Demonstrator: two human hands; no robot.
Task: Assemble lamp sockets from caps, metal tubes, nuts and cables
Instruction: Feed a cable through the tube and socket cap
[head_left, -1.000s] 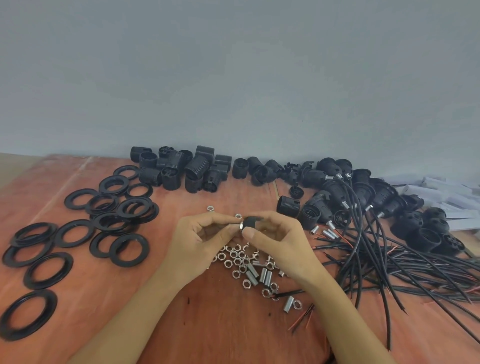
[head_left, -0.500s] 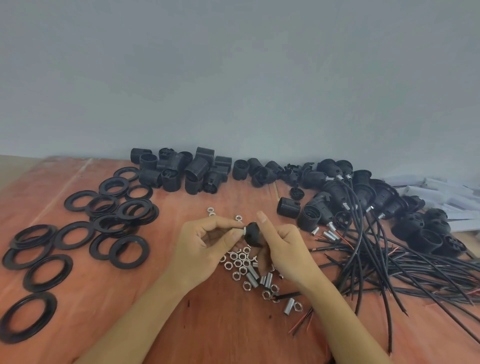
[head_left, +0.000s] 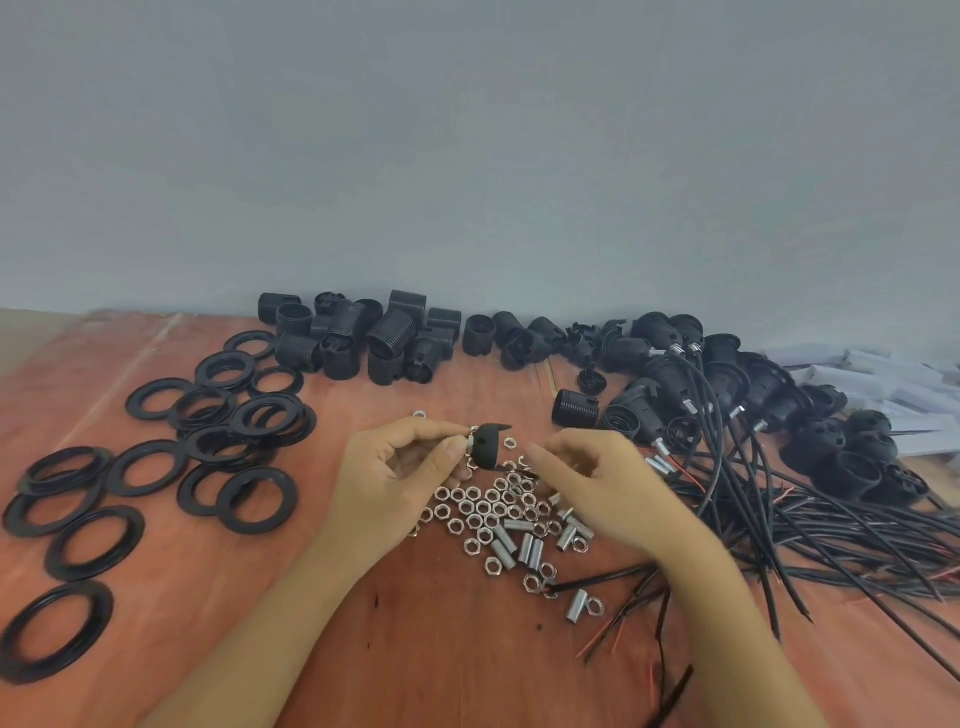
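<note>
Reddish wooden surface (head_left: 441, 649): loose pile of silver hex nuts (head_left: 483, 512) mixed with short silver metal tubes (head_left: 530, 545), lying between the two forearms.

Left hand (head_left: 400, 467): thumb and forefinger pinch the black domed plastic cap (head_left: 491, 449) at its silver end, held just above the nuts.

Right hand (head_left: 602, 483): fingers curled down over the pile, apart from the cap. Cannot tell whether they hold anything.

Flat black rings (head_left: 228, 501) lie left, black cables (head_left: 779, 519) right. Black threaded socket bodies (head_left: 395, 332) line the far edge under the grey wall (head_left: 467, 156).
</note>
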